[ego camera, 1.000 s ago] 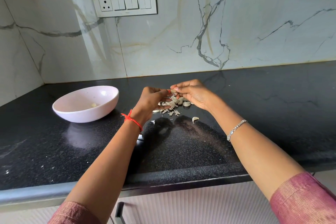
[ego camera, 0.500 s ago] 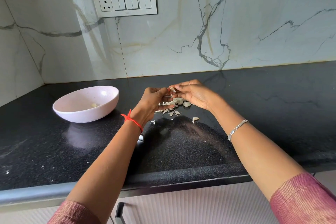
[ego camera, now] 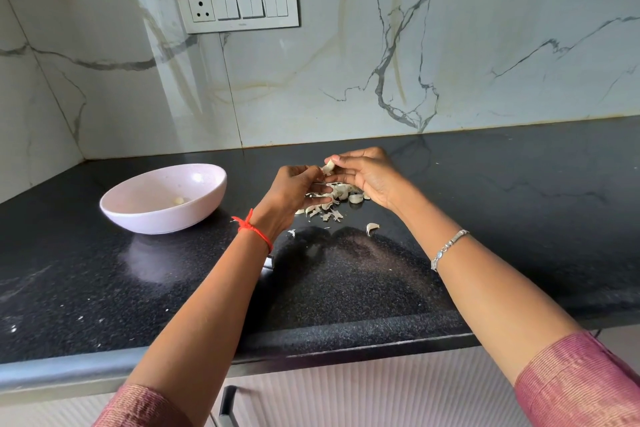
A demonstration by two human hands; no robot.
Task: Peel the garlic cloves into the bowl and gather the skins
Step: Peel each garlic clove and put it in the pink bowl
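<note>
My right hand [ego camera: 369, 175] pinches a pale garlic clove [ego camera: 328, 166] at its fingertips, a little above the counter. My left hand [ego camera: 294, 189] meets it from the left, fingers closed on the clove's skin side. Under both hands lies a heap of garlic cloves and skins [ego camera: 334, 198]. One loose clove [ego camera: 371, 228] lies apart, nearer to me. The pale pink bowl [ego camera: 121, 215] stands to the left with one peeled clove [ego camera: 178, 200] inside.
The black speckled counter [ego camera: 346, 281] runs to marble walls at the back and left. A switch panel [ego camera: 239, 7] is on the back wall. The counter's front edge is close to me, with a cabinet handle [ego camera: 227, 406] below it.
Both hands have lifted slightly off the heap, and the clove now shows clearly between the fingertips. The bowl and heap are unmoved.
</note>
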